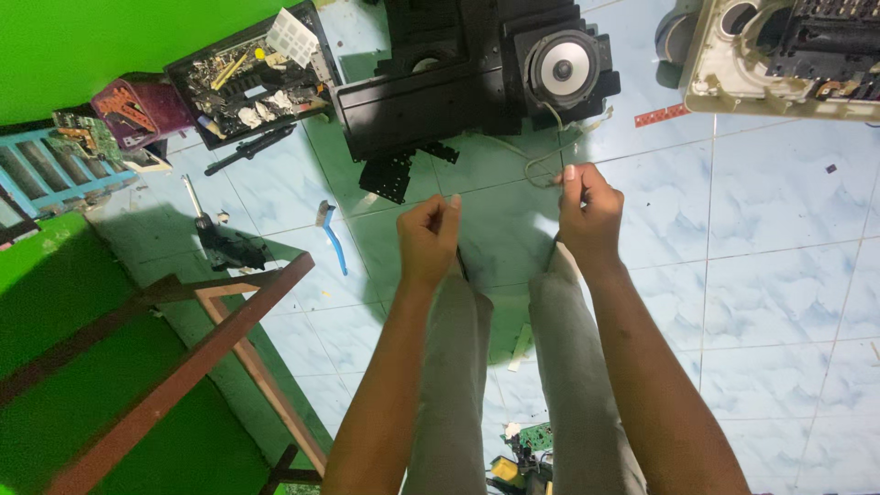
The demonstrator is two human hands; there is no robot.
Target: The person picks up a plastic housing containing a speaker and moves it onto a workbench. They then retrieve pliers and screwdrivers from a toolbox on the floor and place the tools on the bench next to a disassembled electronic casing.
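The floor tiles look shiny and smooth. The speaker box is dull black plastic. The frame is brown wood.

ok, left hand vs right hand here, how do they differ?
The right hand pinches a thin pale wire running up to the speaker; whether the left hand grips anything is unclear. The right hand reaches further forward; the left hand sits nearer the knees. Both are bare with curled fingers.

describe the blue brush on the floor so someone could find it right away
Start at the big black speaker cabinet lying at the top of the tiled floor. Below its left corner, left of the person's left hand, lies the toothbrush. It is the only slim blue-handled thing there; the screwdriver further left is black.
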